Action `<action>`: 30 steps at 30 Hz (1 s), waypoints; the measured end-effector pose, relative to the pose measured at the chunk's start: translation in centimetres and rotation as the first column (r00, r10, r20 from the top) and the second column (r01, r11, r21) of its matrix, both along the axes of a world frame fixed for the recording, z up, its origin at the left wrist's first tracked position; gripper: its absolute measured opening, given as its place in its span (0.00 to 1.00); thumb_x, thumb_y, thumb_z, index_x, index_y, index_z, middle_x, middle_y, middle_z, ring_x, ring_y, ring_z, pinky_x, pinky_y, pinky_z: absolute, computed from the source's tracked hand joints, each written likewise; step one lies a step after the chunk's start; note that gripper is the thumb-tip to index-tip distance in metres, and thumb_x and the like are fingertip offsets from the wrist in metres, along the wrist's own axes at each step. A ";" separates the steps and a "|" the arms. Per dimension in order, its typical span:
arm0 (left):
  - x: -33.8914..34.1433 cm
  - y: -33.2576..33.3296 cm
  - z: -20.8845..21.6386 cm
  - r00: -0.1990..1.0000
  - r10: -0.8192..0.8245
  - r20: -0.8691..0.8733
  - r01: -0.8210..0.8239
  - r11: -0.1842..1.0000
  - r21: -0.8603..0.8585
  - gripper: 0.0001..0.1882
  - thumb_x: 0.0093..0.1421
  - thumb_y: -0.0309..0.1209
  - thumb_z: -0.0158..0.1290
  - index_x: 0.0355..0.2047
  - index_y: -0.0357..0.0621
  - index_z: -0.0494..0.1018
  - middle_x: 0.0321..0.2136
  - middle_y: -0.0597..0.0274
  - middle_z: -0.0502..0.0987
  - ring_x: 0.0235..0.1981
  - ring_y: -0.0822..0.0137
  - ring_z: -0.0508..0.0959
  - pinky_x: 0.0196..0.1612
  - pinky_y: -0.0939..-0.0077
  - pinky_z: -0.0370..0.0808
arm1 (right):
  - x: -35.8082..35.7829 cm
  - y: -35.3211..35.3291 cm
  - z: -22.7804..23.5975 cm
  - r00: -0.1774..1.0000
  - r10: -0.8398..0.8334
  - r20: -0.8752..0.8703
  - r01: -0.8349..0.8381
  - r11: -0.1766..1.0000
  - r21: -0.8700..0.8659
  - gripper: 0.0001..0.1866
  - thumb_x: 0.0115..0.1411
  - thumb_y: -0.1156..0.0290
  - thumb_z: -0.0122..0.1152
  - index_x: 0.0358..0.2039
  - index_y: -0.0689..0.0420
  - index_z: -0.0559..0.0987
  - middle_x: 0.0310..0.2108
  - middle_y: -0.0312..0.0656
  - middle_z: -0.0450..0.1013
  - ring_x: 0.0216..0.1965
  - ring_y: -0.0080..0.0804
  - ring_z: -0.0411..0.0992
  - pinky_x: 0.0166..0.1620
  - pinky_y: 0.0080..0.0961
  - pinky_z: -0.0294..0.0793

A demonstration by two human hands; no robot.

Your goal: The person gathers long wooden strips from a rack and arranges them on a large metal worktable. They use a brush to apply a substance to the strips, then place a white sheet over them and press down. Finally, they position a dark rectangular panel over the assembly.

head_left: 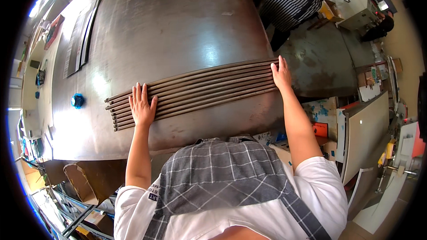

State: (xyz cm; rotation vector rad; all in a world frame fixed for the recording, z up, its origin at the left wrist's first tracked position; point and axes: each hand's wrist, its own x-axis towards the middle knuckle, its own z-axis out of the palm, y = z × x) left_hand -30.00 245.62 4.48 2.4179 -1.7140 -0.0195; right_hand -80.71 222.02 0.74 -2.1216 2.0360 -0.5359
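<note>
Several long, thin dark metal bars (209, 82) lie side by side on the metal tabletop (178, 31), in a row that slants up to the right. My left hand (142, 106) lies flat across them toward their left end, fingers spread. At the other end, my right hand (281, 75) rests against the bar tips at the table's right edge, its fingers stretched out and the thumb apart. Neither hand wraps round a bar. The palms hide short stretches of the bars beneath.
A blue round object (77, 101) sits left of the bars. Flat dark strips (84, 40) lie farther left. Beyond the table's right edge stands a person in a striped top (291, 0). Boards (367, 133) lean at the right; a torn cardboard box (82, 182) is below the table's near left edge.
</note>
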 end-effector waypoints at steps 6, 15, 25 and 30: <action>-0.1 0.6 0.4 1.000 -0.011 -0.011 0.010 0.999 -0.051 0.34 0.61 0.47 0.49 0.64 0.49 0.57 0.66 0.53 0.53 0.68 0.53 0.50 0.67 0.51 0.47 | 2.8 1.9 1.4 0.984 -0.104 -0.148 0.085 0.989 -0.124 0.30 0.63 0.51 0.47 0.62 0.51 0.63 0.63 0.51 0.59 0.60 0.49 0.62 0.59 0.43 0.63; -0.6 0.2 1.1 0.997 0.008 -0.076 -0.011 0.999 -0.047 0.35 0.59 0.47 0.51 0.63 0.46 0.58 0.66 0.50 0.54 0.68 0.53 0.50 0.68 0.52 0.46 | 2.7 2.2 1.9 0.983 -0.147 -0.108 0.140 0.988 -0.073 0.32 0.62 0.50 0.50 0.63 0.53 0.62 0.64 0.49 0.57 0.64 0.47 0.57 0.62 0.49 0.55; -0.5 0.5 1.7 0.995 0.025 -0.100 -0.029 0.999 -0.029 0.34 0.59 0.47 0.51 0.63 0.46 0.59 0.66 0.51 0.54 0.68 0.53 0.50 0.68 0.54 0.45 | 13.1 1.9 4.3 0.981 0.144 -0.132 -0.139 0.989 0.047 0.38 0.59 0.45 0.53 0.61 0.59 0.63 0.67 0.52 0.51 0.70 0.46 0.43 0.68 0.55 0.36; -0.4 0.5 1.7 0.996 0.024 -0.082 -0.029 0.998 -0.057 0.35 0.59 0.49 0.51 0.63 0.48 0.60 0.65 0.52 0.55 0.68 0.53 0.51 0.68 0.53 0.45 | 7.9 -0.3 3.1 0.974 -0.105 -0.201 0.102 0.994 -0.023 0.30 0.61 0.52 0.51 0.58 0.58 0.67 0.65 0.52 0.54 0.69 0.48 0.46 0.65 0.60 0.42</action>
